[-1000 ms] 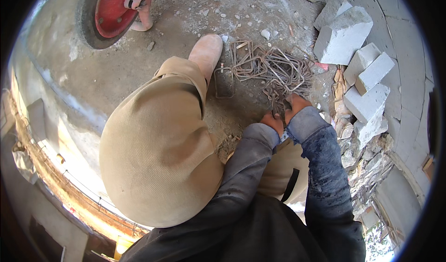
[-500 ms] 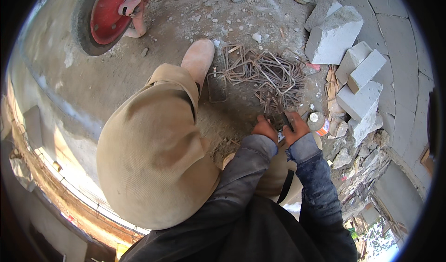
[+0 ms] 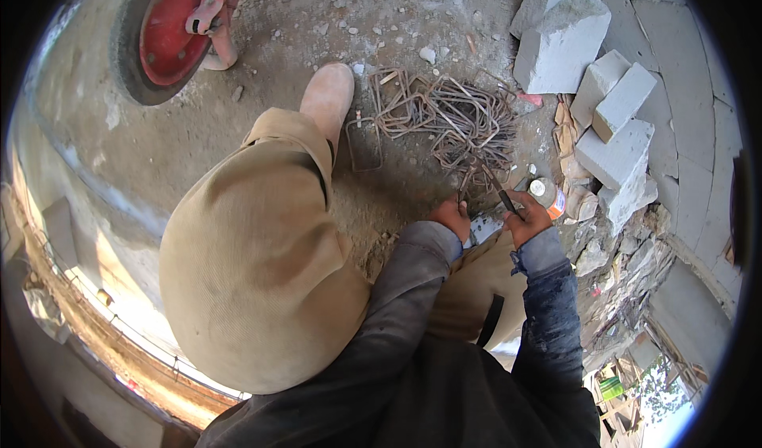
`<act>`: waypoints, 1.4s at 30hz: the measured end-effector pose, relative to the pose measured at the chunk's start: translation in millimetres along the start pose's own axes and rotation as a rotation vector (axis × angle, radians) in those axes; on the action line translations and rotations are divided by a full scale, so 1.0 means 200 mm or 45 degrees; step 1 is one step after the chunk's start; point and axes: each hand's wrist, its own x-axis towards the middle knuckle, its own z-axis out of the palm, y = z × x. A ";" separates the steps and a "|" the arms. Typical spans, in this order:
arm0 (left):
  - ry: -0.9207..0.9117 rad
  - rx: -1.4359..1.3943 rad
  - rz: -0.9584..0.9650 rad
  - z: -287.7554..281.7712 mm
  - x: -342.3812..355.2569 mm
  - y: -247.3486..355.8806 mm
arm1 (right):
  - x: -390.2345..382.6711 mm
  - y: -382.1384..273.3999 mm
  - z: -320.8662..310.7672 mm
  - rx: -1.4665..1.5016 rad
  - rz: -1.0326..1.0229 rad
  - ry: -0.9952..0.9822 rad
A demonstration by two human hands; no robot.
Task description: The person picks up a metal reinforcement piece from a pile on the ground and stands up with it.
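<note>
My right hand (image 3: pixel 527 222) is closed round the dark grip of a thin metal tool (image 3: pixel 498 186), whose shaft slants up-left to the near edge of a heap of rusty bent steel rods (image 3: pixel 468 115). Closed too, my left hand (image 3: pixel 451 217) holds a thin dark metal rod (image 3: pixel 463 188). Both shafts lean together at the heap; whether they join as one tool I cannot tell. Between the hands lies a pale, dark-speckled piece (image 3: pixel 485 228), partly hidden. Just right of the heap stands a clear bottle (image 3: pixel 546 192) with an orange label. One bent rod (image 3: pixel 364 148) lies apart beside my shoe.
Broken grey blocks (image 3: pixel 565 43) and smaller blocks (image 3: pixel 615 150) are stacked at the right, above rubble (image 3: pixel 607 261). A red-hubbed wheel (image 3: pixel 171 31) stands at the far left. My bent knee (image 3: pixel 254 249) takes up the left middle, and my shoe (image 3: pixel 328 95) rests near the heap.
My hands have spread apart, the right one moving right and both slightly lower. More of the tool's shaft and the pale piece between the hands now shows. The whole view has shifted slightly.
</note>
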 end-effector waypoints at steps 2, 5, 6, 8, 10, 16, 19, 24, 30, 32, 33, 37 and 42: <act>0.020 -0.059 0.007 0.02 0.01 0.04 | 0.03 -0.03 -0.01 -0.034 -0.048 0.041; 0.006 -0.075 -0.045 0.03 0.02 0.08 | 0.09 0.00 0.01 -0.267 -0.204 0.128; -0.007 -0.085 -0.046 0.02 0.02 0.09 | 0.10 0.00 0.01 -0.282 -0.179 0.128; -0.014 -0.088 -0.041 0.00 0.02 0.10 | 0.12 -0.03 0.03 -0.318 -0.151 0.118; -0.022 -0.080 -0.010 0.00 0.03 0.11 | 0.13 -0.06 0.04 -0.379 -0.149 0.123; 0.052 -0.142 -0.057 -0.02 0.04 0.13 | 0.09 -0.30 0.12 -0.609 -0.099 0.129; -0.039 -0.462 -0.029 0.06 0.09 0.02 | 0.09 -0.49 0.15 -0.795 0.073 -0.056; -0.088 -0.981 -0.134 0.17 0.18 -0.04 | 0.16 -0.43 0.20 -0.732 -0.030 0.021; 0.034 -0.382 -0.224 0.06 0.05 0.08 | 0.06 -0.15 0.19 -0.344 -0.253 0.230; -0.030 -0.125 -0.288 -0.07 0.03 0.19 | 0.07 -0.08 0.19 -0.290 -0.421 0.231; 0.009 -0.064 -0.305 -0.08 0.02 0.22 | 0.07 -0.08 0.17 -0.264 -0.511 0.228; 0.063 0.097 -0.294 -0.08 -0.01 0.23 | 0.05 -0.05 0.06 0.239 0.055 -0.095; 0.030 0.332 -0.126 -0.13 0.07 0.07 | 0.12 -0.07 0.03 0.129 0.099 -0.143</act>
